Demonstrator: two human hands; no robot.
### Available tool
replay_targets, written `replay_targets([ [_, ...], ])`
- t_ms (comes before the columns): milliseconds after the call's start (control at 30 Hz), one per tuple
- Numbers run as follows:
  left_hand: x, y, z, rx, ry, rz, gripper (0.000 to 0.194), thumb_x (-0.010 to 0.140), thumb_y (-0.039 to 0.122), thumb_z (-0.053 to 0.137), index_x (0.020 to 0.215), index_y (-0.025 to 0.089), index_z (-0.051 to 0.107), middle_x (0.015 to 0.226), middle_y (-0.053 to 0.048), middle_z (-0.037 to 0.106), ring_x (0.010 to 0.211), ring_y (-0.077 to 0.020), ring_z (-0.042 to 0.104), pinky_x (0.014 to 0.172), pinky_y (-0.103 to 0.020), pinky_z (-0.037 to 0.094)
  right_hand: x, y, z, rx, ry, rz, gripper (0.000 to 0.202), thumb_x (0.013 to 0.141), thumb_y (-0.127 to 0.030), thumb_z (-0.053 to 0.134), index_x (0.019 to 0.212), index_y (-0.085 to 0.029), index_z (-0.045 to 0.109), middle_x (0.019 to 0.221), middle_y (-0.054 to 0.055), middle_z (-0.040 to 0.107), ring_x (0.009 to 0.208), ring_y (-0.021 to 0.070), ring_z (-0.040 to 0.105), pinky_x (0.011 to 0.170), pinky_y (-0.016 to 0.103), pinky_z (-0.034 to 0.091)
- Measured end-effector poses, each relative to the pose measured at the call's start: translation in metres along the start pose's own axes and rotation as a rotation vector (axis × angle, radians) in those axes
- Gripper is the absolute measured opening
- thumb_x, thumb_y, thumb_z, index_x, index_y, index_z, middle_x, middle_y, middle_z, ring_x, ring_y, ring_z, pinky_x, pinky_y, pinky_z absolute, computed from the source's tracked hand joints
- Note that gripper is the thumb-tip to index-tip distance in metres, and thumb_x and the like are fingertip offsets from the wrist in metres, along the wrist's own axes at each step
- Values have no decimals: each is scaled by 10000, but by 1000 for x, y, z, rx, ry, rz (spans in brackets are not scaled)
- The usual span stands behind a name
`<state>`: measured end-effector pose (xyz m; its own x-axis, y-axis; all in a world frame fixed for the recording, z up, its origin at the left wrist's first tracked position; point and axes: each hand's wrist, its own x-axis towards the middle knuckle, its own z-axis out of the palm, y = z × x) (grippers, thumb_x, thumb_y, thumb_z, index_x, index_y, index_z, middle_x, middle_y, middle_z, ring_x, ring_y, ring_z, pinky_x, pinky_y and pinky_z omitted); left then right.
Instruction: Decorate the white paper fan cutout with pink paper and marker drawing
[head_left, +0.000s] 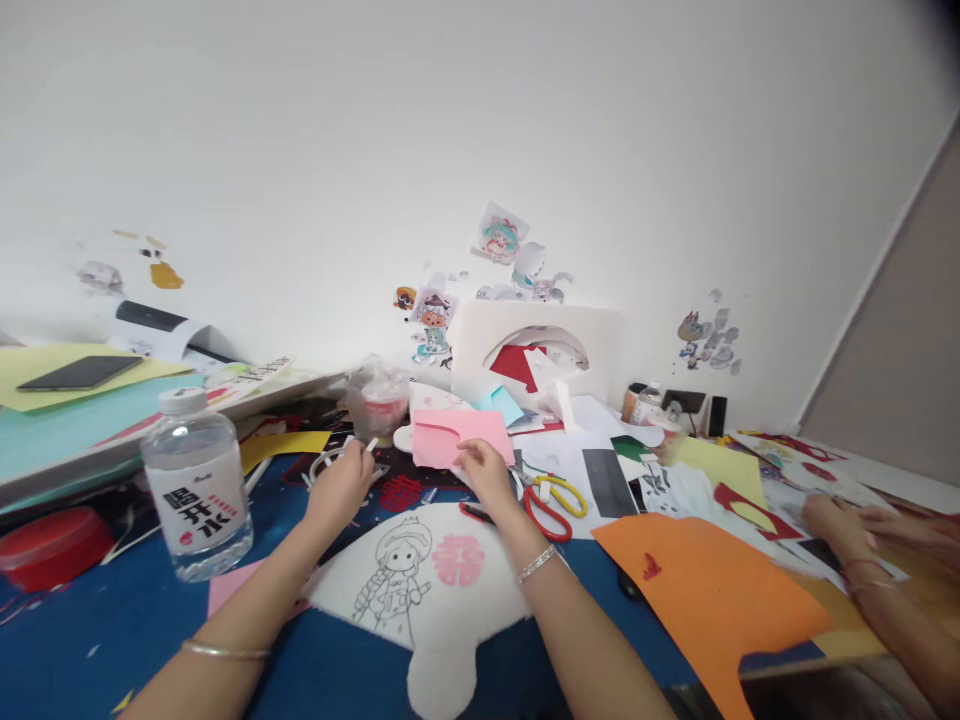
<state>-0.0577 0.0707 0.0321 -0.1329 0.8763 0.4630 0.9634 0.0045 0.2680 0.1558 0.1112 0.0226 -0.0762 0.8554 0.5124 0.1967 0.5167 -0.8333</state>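
Note:
My right hand [486, 474] pinches the lower edge of a sheet of pink paper [433, 432] with a cut curved line in it. My left hand [343, 487] is closed, fingers pressed together, over a white loop [318, 466]; a small white end sticks out at its fingertips. What it grips is partly hidden. Between my forearms lies a white fan-shaped cutout [442, 680] with a drawn figure and a red double-happiness character [459, 560]. A black and red pen [475, 514] rests by my right wrist.
Scissors [549, 508] with red and yellow handles lie right of my right hand. An orange paper cutout [712, 580] is nearby. A water bottle [199, 490] and a red round container [56, 548] stand left. Another person's hands [840, 525] work at far right.

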Motion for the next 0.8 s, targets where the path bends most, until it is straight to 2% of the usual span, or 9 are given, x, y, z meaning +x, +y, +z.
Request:
replay_targets([
  [100,-2,22,-4,-61,77,-26,329,872,268,190,1003,147,467,728,-100,637,674,-256,620,570,-312,415,-16,-2,15,78,-95,1,169,773,-221,492,913,-200,585,745,12,698,751,165,659,714,292,497],
  [200,-9,45,2,-139,107,69,268,830,219,256,983,150,465,775,-95,630,741,-250,612,640,-324,431,-25,-12,25,190,-146,-49,187,794,-260,507,955,-197,577,854,35,701,843,169,653,781,303,490],
  [267,-15,53,10,-187,108,156,260,793,181,290,967,143,478,795,-96,620,767,-243,600,687,-333,439,-28,-17,30,223,-118,-86,168,789,-259,519,930,-194,582,881,39,687,858,169,644,793,298,486],
  [400,-22,49,25,-270,83,307,312,757,148,309,989,128,517,891,-119,614,857,-248,579,787,-379,445,-31,-12,34,229,-38,-47,105,757,-268,554,819,-188,582,809,30,663,788,169,635,741,287,492],
  [533,-22,41,32,-362,22,405,357,809,195,296,1079,123,516,1007,-136,623,953,-233,580,862,-379,444,-30,-3,35,242,-1,-4,83,723,-253,578,772,-187,564,756,19,645,740,164,624,715,283,494],
  [667,-24,45,29,-442,-18,414,381,879,297,265,1151,136,478,1092,-135,617,1002,-212,588,870,-333,455,-30,-4,30,213,26,-35,103,737,-234,570,832,-197,562,781,7,635,700,151,614,681,271,497],
  [800,-27,48,25,-478,-22,358,361,885,352,285,1132,169,475,986,-105,643,933,-219,612,814,-326,469,-32,-11,25,63,49,-180,81,779,-221,543,833,-218,604,857,20,633,811,164,587,753,285,480],
])
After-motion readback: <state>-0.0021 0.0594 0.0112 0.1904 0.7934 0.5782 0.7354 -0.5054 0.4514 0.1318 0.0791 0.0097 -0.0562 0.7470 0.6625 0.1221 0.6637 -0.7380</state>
